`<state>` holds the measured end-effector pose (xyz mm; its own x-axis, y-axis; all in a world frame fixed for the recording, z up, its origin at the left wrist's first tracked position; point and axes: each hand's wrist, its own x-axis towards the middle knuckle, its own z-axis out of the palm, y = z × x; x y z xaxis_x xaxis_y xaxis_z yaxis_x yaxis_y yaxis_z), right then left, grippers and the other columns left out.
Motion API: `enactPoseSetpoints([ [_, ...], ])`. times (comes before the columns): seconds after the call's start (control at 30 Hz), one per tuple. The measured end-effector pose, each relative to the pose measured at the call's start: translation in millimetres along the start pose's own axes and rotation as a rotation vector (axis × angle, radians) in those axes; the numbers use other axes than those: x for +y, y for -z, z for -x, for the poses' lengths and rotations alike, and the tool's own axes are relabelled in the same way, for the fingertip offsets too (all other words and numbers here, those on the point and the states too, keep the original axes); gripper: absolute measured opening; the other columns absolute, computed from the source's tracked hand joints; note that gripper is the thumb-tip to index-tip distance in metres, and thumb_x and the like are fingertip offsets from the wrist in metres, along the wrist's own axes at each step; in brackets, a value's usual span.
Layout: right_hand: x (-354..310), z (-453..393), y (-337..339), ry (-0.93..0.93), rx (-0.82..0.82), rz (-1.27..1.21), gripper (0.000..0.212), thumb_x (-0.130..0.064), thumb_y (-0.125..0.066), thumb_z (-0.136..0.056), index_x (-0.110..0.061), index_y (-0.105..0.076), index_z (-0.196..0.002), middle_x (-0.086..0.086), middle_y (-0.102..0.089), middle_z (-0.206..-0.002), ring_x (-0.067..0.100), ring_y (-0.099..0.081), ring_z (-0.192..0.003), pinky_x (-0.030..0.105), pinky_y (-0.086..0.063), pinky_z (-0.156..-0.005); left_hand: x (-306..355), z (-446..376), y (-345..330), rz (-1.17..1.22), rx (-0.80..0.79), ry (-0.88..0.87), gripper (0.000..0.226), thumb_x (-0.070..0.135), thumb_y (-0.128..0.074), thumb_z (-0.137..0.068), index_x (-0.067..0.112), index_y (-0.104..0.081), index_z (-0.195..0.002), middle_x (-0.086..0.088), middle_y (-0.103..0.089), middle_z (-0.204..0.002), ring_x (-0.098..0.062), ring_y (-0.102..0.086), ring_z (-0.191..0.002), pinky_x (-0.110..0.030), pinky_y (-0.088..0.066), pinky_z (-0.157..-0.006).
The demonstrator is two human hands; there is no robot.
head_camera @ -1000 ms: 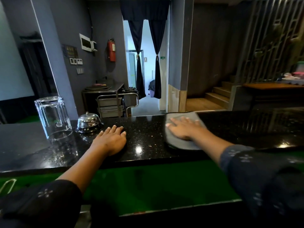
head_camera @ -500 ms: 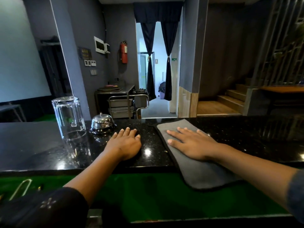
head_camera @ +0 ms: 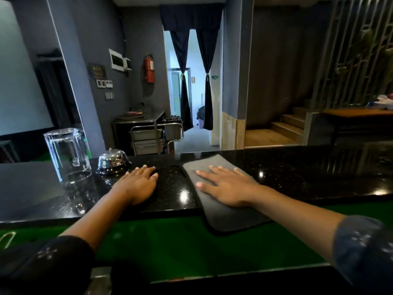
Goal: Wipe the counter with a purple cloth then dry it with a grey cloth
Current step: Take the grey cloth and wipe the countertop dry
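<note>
Right hand [head_camera: 228, 186] lies flat, fingers straight and spread, on the grey cloth [head_camera: 225, 218], pressing it onto the black counter [head_camera: 308, 175] so the whole pad soaks up moisture; drying stage, likely. The cloth's near end droops over the counter's front edge. Left hand [head_camera: 138, 186] rests palm down, fingers straight, on bare counter, probably as a brace. Upturned glass [head_camera: 68, 155] and bell [head_camera: 112, 161] sit to the left, off the wiping path. No purple cloth in view.

It looked like a hotel or restaurant reception: a polished black counter [head_camera: 297, 173] carried a service bell [head_camera: 112, 160]; a metal serving trolley [head_camera: 153, 137] stood beyond; a fire extinguisher [head_camera: 149, 69] hung by the curtained doorway [head_camera: 191, 81].
</note>
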<state>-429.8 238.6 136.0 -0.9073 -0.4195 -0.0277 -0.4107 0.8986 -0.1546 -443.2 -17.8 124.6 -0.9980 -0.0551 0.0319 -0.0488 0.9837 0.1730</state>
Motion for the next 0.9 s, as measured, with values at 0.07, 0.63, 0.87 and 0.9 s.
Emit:
enactPoseSetpoints([
  [0.07, 25, 4, 4, -0.063, 0.009, 0.01, 0.061, -0.069, -0.012, -0.093, -0.048, -0.007, -0.15, -0.005, -0.004, -0.163, 0.018, -0.004, -0.149, 0.05, 0.001, -0.118, 4, 5, 2, -0.001, 0.004, 0.02, 0.053, 0.043, -0.016, -0.101, 0.026, -0.015, -0.151, -0.003, -0.008, -0.16, -0.02, -0.007, -0.147, -0.041, -0.004, -0.119],
  [0.63, -25, 3, 0, -0.081, -0.036, 0.063, 0.061, -0.066, -0.009, -0.094, -0.046, -0.001, -0.151, 0.0, 0.002, -0.163, 0.022, 0.001, -0.15, 0.052, 0.003, -0.117, -52, 66, 17, -0.019, 0.031, 0.167, 0.06, 0.048, -0.015, -0.099, 0.019, -0.014, -0.151, -0.005, -0.006, -0.16, -0.019, -0.004, -0.147, -0.043, 0.001, -0.118],
  [0.87, -95, -92, -4, -0.183, 0.018, -0.008, 0.066, -0.064, -0.014, -0.095, -0.034, -0.008, -0.154, 0.012, 0.001, -0.163, 0.032, 0.001, -0.149, 0.06, 0.006, -0.115, -47, 71, 16, 0.065, 0.055, 0.154, 0.057, 0.044, -0.009, -0.1, 0.019, -0.01, -0.152, -0.003, -0.002, -0.16, -0.016, -0.001, -0.147, -0.039, 0.003, -0.118],
  [0.9, -112, -102, -6, -0.184, 0.028, -0.013, 0.067, -0.063, -0.016, -0.095, -0.032, -0.009, -0.154, 0.014, 0.0, -0.162, 0.034, 0.0, -0.149, 0.061, 0.005, -0.115, -47, 72, 16, 0.096, 0.055, 0.147, 0.057, 0.044, -0.006, -0.1, 0.02, -0.009, -0.152, -0.002, -0.003, -0.16, -0.015, -0.001, -0.147, -0.039, 0.003, -0.119],
])
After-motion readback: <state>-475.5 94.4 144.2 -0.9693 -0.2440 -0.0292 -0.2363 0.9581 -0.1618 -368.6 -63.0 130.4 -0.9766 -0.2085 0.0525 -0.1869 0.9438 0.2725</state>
